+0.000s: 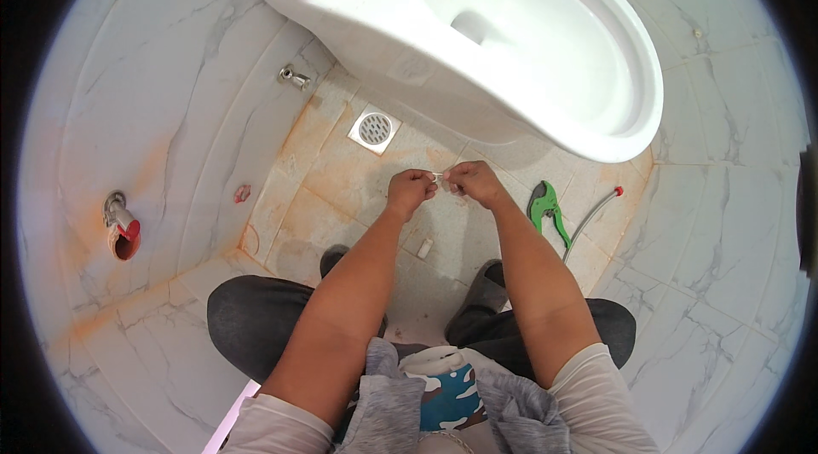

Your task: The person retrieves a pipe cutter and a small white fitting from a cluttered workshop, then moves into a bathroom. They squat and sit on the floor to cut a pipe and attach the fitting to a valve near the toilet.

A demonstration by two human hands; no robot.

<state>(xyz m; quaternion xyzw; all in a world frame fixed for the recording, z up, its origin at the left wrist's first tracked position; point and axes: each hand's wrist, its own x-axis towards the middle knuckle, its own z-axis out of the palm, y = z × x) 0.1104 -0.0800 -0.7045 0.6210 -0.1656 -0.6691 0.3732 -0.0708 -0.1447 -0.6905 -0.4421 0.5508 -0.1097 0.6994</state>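
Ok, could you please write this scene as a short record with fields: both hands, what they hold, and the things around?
Left hand: fingertips pinching a small, thin whitish piece
Right hand: fingertips pinching the same piece
Piece type: too small to tell
Floor, right: green-handled cutting tool; beside it, grey flexible hose with red tip
Floor, nearer the body: short off-white stub
Floor, ahead left: square metal drain
Farther ahead: white ceramic toilet bowl

L grip (413,191) pinched, R grip (471,182) ditto
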